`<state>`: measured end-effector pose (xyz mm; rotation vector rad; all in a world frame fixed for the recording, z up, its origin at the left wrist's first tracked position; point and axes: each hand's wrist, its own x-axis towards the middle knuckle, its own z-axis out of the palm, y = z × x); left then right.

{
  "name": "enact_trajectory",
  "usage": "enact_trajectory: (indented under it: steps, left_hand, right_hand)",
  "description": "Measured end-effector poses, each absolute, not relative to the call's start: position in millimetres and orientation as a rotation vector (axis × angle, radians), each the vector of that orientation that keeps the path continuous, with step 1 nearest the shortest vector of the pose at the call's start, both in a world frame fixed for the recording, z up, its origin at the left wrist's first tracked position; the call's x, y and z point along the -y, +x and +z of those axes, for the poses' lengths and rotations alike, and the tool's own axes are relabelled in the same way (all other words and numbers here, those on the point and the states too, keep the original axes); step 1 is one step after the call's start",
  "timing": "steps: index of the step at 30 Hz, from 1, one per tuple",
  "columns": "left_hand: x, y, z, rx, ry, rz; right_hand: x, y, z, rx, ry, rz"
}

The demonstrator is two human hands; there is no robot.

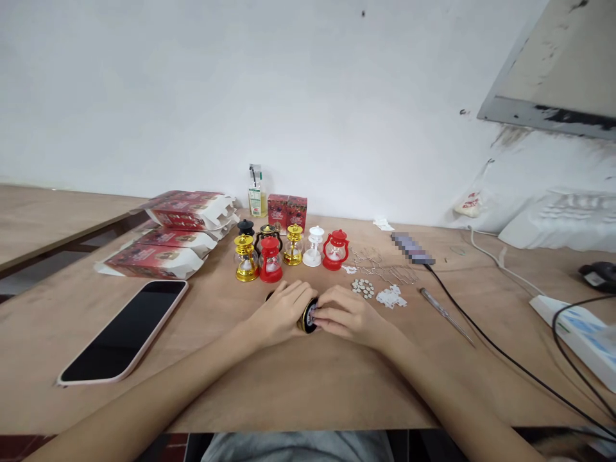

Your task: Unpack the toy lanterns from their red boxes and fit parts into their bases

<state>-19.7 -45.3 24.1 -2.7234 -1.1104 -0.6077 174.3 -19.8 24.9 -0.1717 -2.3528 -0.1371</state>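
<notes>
My left hand [283, 312] is wrapped around a small black toy lantern [308, 316] lying on its side on the wooden table [298, 385]. My right hand [347, 314] is closed at the lantern's round base, fingertips pressed against it. Just beyond my hands stands a cluster of little lanterns: gold [246, 258], red [270, 260], gold [293, 245], white [314, 246], red [335, 249] and two dark ones behind. To the right of my right hand lie small round button cells [362, 288] and white plastic bits [391, 297].
A phone [126, 331] lies face up at the left. Flattened red cartons [168, 240] are stacked behind it. Small red boxes [287, 210] and a bottle [256, 196] stand by the wall. A thin tool [445, 314], a black cable [500, 351] and a power strip [577, 337] occupy the right.
</notes>
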Motion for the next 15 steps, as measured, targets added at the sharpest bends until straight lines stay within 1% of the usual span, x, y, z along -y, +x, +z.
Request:
enact_trajectory:
  steps: [8, 15]
  left_hand:
    - [43.7, -19.4, 20.7, 1.082, -2.694, -0.572]
    - [42.9, -20.9, 20.6, 1.106, -2.703, -0.576]
  right_hand:
    - [20.0, 174.2, 23.7, 2.258, -0.224, -0.071]
    - [21.3, 169.7, 18.2, 2.266, -0.181, -0.182]
